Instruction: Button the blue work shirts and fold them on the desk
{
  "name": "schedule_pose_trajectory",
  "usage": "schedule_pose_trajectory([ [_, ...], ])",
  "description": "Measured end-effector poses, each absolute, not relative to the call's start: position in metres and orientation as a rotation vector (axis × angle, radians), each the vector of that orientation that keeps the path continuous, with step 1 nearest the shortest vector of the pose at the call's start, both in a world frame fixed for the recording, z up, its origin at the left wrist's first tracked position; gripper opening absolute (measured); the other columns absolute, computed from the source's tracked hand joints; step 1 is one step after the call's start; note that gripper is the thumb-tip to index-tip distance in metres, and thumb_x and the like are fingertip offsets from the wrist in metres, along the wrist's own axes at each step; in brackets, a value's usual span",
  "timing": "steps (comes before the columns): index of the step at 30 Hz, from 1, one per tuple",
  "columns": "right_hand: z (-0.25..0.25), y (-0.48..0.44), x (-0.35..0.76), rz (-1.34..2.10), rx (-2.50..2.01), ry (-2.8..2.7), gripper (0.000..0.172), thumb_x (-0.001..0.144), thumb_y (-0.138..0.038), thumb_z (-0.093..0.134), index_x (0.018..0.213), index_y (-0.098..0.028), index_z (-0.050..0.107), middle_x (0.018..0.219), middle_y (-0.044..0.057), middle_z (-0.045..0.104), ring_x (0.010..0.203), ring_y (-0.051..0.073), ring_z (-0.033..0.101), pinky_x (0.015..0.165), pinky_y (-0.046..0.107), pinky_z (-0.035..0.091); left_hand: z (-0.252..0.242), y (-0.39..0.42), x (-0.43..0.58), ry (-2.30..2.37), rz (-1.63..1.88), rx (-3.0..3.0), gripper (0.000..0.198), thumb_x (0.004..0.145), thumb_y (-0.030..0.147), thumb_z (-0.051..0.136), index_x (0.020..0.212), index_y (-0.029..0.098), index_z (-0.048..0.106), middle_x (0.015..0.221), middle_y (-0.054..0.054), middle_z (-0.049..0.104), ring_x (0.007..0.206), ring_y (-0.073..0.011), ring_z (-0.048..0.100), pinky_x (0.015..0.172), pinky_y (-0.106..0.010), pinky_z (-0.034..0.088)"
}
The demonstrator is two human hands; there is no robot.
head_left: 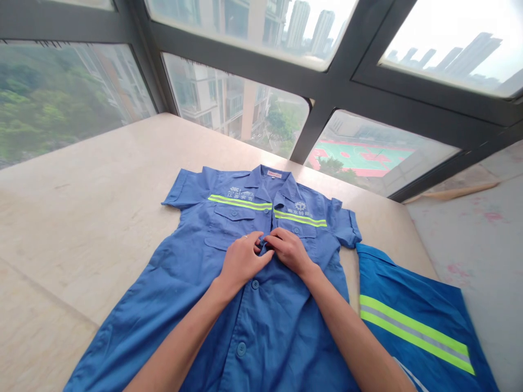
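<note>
Across the beige stone ledge (102, 179), a blue work shirt (229, 305) is lying flat, front up, while the left hand (241, 260) and right hand (291, 249) are pinching its placket at twelve o'clock from them, apparently mid-buttoning, so aligning button and hole should follow.

Bare stone ledge (81, 218) left of the blue shirt (196, 305): wide, unobstructed passage is offered; far side is closed off by window frames (327, 92) and glass just behind the collar; right side is narrowed by a second blue garment (408, 305) with reflective stripes, lying just beside the shirt's hem; beyond it, a wooden stick (453, 192) is laid against the frame.
</note>
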State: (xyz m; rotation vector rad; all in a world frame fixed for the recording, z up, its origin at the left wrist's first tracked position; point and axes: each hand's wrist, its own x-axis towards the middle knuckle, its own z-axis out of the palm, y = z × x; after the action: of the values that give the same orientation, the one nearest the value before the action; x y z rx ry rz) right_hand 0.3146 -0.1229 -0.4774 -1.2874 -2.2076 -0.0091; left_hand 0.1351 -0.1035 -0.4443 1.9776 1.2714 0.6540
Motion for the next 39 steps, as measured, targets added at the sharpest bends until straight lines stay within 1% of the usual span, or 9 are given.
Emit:
schedule_pose_trajectory([
  [3, -0.478, -0.123, 0.315, 0.008, -1.291, -2.204, 0.023, 0.094, -0.012, 0.049, 0.099, -0.021, 0.07, 0.09, 0.007, 0.063, 0.081, 0.017, 0.057, 0.072, 0.027, 0.046, -0.446, -0.104, 0.138, 1.348, 0.596, 2.027, 0.035, 0.078, 0.02, 0.063, 0.112, 0.02, 0.066, 0.094, -0.005, 0.073, 0.076, -0.0187, 0.068, 0.075, -0.029, 0.05],
  [6, -0.479, -0.123, 0.316, 0.01, -1.299, -2.2, 0.026, 0.094, -0.01, 0.047, 0.1, -0.021, 0.07, 0.09, 0.007, 0.063, 0.081, 0.017, 0.057, 0.072, 0.028, 0.046, -0.45, -0.102, 0.139, 1.345, 0.611, 2.01, 0.031, 0.076, 0.015, 0.061, 0.106, 0.021, 0.068, 0.092, -0.004, 0.074, 0.076, -0.018, 0.067, 0.075, -0.028, 0.049],
  [10, -0.479, -0.122, 0.316, 0.012, -1.292, -2.208, 0.03, 0.093, -0.008, 0.044, 0.101, -0.021, 0.07, 0.089, 0.007, 0.064, 0.08, 0.017, 0.057, 0.071, 0.028, 0.046, -0.452, -0.101, 0.139, 1.346, 0.622, 1.981, 0.018, 0.076, 0.016, 0.061, 0.091, 0.021, 0.068, 0.088, -0.003, 0.074, 0.074, -0.0173, 0.067, 0.071, -0.027, 0.048],
  [16, -0.478, -0.122, 0.316, -0.004, -1.277, -2.211, 0.032, 0.094, -0.006, 0.041, 0.099, -0.02, 0.069, 0.088, 0.007, 0.064, 0.081, 0.017, 0.056, 0.072, 0.027, 0.046, -0.453, -0.105, 0.138, 1.344, 0.646, 1.926, 0.024, 0.075, 0.013, 0.061, 0.096, 0.022, 0.068, 0.093, -0.002, 0.075, 0.074, -0.0163, 0.067, 0.072, -0.026, 0.048],
  [26, -0.479, -0.122, 0.316, -0.007, -1.298, -2.219, 0.036, 0.091, -0.002, 0.04, 0.101, -0.021, 0.068, 0.091, 0.007, 0.064, 0.081, 0.018, 0.055, 0.074, 0.029, 0.044, -0.457, -0.105, 0.138, 1.318, 0.73, 1.929, 0.017, 0.078, 0.016, 0.059, 0.091, 0.024, 0.069, 0.088, 0.0, 0.076, 0.074, -0.0159, 0.067, 0.071, -0.025, 0.049],
  [35, -0.478, -0.12, 0.314, 0.041, -1.346, -2.265, 0.031, 0.088, 0.0, 0.043, 0.097, -0.019, 0.067, 0.09, 0.007, 0.061, 0.083, 0.019, 0.054, 0.074, 0.029, 0.043, -0.458, -0.106, 0.138, 1.291, 0.754, 1.898, 0.014, 0.078, 0.015, 0.058, 0.084, 0.023, 0.068, 0.082, 0.001, 0.074, 0.07, -0.0144, 0.066, 0.069, -0.023, 0.048],
  [39, -0.478, -0.121, 0.314, 0.034, -1.347, -2.266, 0.032, 0.088, -0.001, 0.043, 0.098, -0.019, 0.067, 0.091, 0.007, 0.062, 0.085, 0.019, 0.055, 0.075, 0.03, 0.044, -0.46, -0.105, 0.138, 1.266, 0.776, 1.881, 0.014, 0.079, 0.016, 0.057, 0.085, 0.022, 0.068, 0.082, 0.0, 0.075, 0.071, -0.015, 0.067, 0.07, -0.024, 0.05],
])
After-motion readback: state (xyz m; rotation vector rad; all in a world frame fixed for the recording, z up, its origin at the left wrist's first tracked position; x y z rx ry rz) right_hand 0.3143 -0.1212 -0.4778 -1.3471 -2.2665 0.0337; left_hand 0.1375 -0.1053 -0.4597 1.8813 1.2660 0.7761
